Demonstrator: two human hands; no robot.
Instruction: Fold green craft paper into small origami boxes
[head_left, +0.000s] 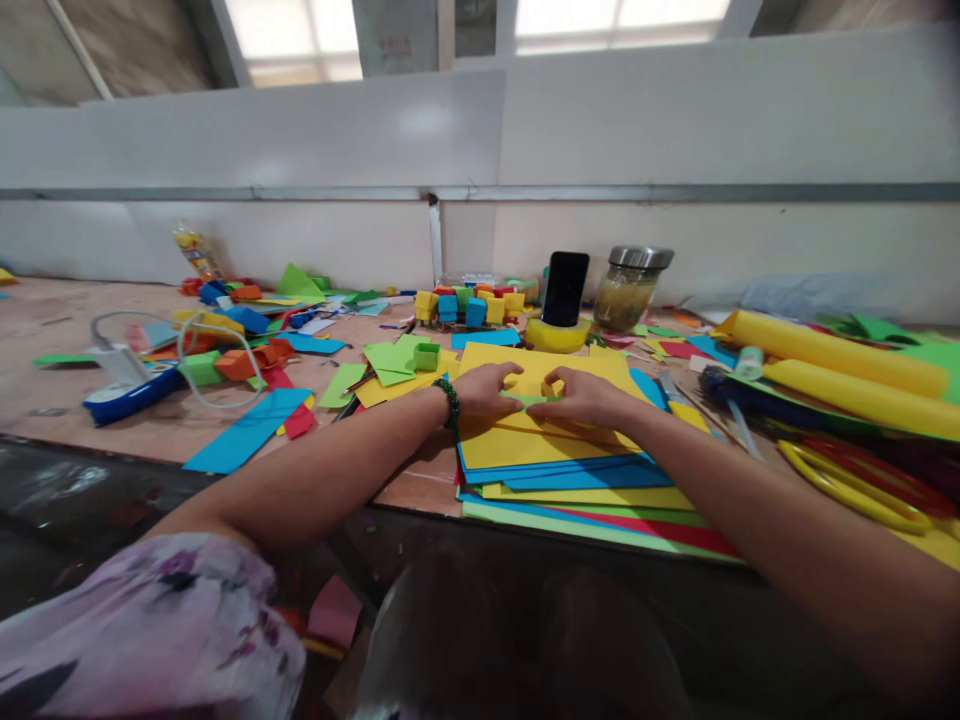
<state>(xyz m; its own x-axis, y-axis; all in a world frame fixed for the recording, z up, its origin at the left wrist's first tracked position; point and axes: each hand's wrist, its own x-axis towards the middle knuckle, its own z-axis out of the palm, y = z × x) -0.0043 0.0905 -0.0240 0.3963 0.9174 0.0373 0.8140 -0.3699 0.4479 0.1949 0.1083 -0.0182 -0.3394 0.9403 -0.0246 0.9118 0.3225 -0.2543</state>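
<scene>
My left hand (486,391), with a dark green bead bracelet (450,402) at its wrist, is closed with its fingers curled over a stack of coloured sheets. Facing it, my right hand (583,398) is also closed. A small green paper strip (532,402) stretches between the two, pinched at either end. By my right fingertips is a small yellow piece (553,388), partly hidden, its shape unclear. Yellow sheets (517,445) lie beneath both hands, over blue, green and red ones.
Behind the stack stand small paper models (472,308), a phone (565,288) on a yellow base and a glass jar (630,290). Yellow rolls (840,365) and yellow-handled scissors (851,487) lie right. A blue-and-white power strip (133,388) with a cable sits left, near paper scraps.
</scene>
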